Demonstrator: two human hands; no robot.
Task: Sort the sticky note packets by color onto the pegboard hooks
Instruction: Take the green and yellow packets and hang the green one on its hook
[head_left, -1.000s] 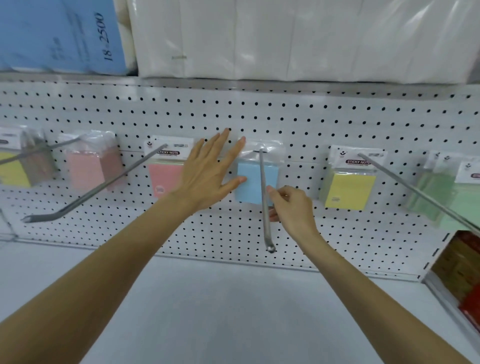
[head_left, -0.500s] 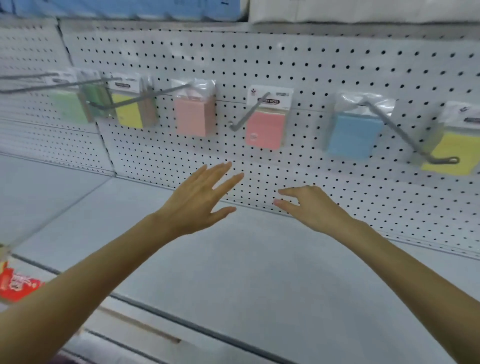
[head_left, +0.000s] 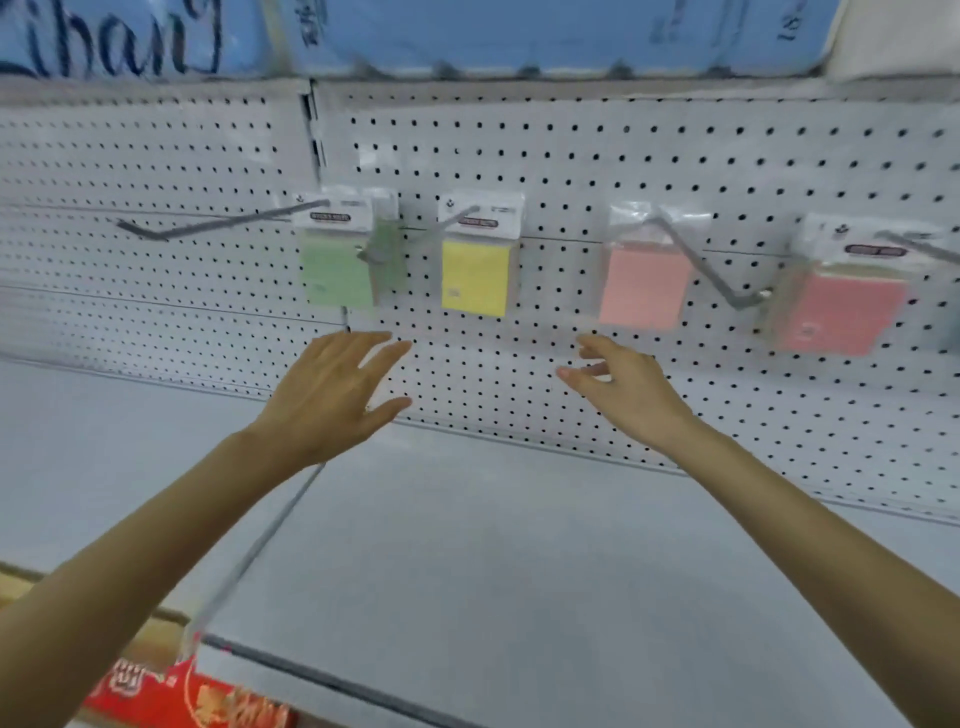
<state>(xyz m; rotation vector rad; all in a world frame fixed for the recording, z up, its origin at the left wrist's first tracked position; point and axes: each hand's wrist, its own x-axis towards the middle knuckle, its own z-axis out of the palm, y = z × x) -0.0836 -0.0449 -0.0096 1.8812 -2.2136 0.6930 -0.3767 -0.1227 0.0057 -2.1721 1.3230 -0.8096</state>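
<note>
Sticky note packets hang on long metal hooks along the white pegboard (head_left: 623, 156). From left to right I see a green packet (head_left: 335, 275), a yellow packet (head_left: 475, 278), a light pink packet (head_left: 641, 291) and a darker pink packet (head_left: 836, 312). My left hand (head_left: 332, 395) is open with fingers spread, just below the green packet and apart from it. Below the light pink packet, my right hand (head_left: 623, 387) is open with loosely curled fingers and holds nothing. The frame is blurred by head motion.
A bare hook (head_left: 208, 224) sticks out left of the green packet. A grey shelf (head_left: 467, 545) runs below the pegboard. Blue wrapped bundles (head_left: 467, 31) sit on the shelf above. Red printed boxes (head_left: 197, 696) lie at the lower left.
My view has swung left along the pegboard: the blue packet has left the frame and the green and yellow packets are central. Both hands came off the blue packet's hook and moved left, empty.
</note>
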